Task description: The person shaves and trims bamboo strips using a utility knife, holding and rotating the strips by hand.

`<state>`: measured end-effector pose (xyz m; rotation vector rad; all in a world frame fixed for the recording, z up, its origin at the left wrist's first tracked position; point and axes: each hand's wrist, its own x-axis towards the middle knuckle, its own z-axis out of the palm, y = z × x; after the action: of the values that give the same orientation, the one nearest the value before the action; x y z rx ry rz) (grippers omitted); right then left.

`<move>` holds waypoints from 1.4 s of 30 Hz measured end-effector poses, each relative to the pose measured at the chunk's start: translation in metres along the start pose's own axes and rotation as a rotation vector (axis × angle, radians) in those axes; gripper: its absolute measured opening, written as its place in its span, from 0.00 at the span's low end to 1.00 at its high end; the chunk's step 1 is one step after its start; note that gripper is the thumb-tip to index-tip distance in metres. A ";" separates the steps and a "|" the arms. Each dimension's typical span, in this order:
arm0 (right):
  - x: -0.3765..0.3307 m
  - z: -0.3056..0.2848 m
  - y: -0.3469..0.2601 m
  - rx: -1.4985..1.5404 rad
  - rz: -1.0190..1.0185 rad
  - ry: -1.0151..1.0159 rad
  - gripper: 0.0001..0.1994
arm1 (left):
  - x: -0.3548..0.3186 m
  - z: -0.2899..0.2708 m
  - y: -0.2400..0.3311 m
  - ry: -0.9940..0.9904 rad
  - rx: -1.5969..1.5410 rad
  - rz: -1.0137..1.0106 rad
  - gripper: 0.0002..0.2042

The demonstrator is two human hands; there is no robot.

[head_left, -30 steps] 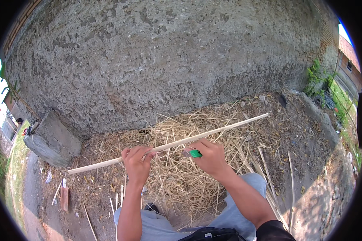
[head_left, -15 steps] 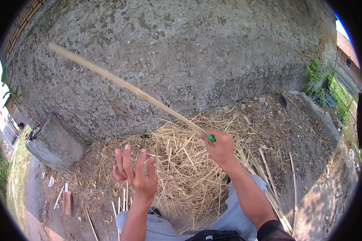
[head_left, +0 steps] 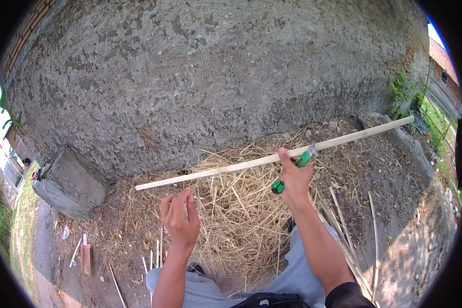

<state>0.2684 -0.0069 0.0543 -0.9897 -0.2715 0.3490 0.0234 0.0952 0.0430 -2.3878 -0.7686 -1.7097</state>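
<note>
A long pale bamboo strip reaches from left of the straw across to the upper right, its right end higher. My right hand is closed on it near its middle and also holds a green utility knife, whose blade end shows beside the strip. Part of the green handle comes out below, on the left of the palm. My left hand is raised just below the strip's left part, apart from it. Its fingers are loosely curled, with nothing seen in them.
A heap of straw-like shavings lies between my legs, against a rough grey wall. More strips rest on the ground by my right leg. A stone block stands at left, near a reddish brick piece.
The strip has swung from pointing up-left to lying nearly crosswise, extending past my right hand. The knife now shows more. My left hand's spread fingers have curled in.
</note>
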 end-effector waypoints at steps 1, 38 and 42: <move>-0.002 0.001 -0.001 0.002 0.017 -0.001 0.08 | -0.005 0.005 -0.004 -0.002 0.005 0.001 0.04; -0.072 0.027 0.048 -0.011 0.190 -0.185 0.08 | -0.012 0.024 -0.006 -0.158 -0.630 -0.511 0.10; -0.069 0.024 0.048 0.006 0.189 -0.189 0.09 | -0.010 0.018 -0.020 -0.096 -0.758 -0.667 0.09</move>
<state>0.1881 0.0077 0.0217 -0.9801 -0.3485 0.6166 0.0271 0.1158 0.0232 -2.9056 -1.2067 -2.5190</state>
